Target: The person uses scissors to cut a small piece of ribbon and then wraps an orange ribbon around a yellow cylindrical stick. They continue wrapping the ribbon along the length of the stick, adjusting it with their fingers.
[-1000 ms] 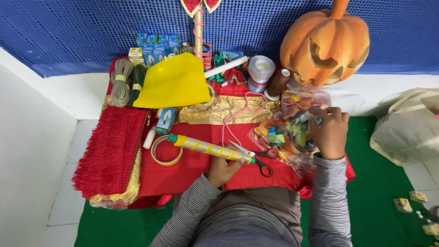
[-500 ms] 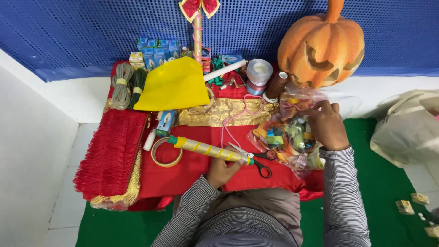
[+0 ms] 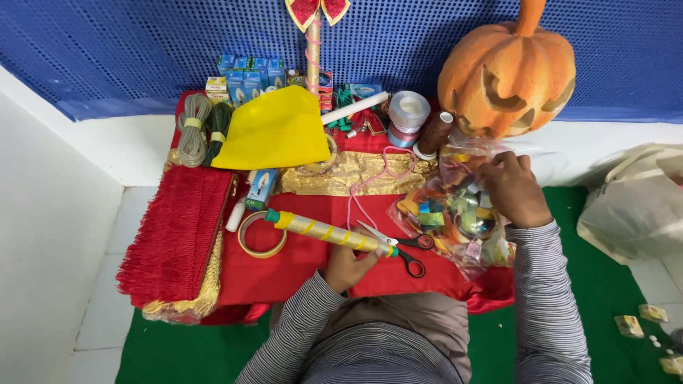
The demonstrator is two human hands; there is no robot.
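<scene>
While I watch head view: left hand (image 3: 348, 267) closed round near end of gold-taped stick (image 3: 324, 231), stick running off to its left over red cloth (image 3: 284, 270). Scissors (image 3: 402, 249) just right of those fingers. Right hand (image 3: 514, 188) curled, fingers pinching clear bag of trinkets (image 3: 455, 213) beneath; carved pumpkin (image 3: 509, 71) beyond.

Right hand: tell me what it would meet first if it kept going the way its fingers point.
The right hand points up and left over the clear plastic bag. Going on, it would probably first meet the brown thread spool, though depth is unclear.
</scene>
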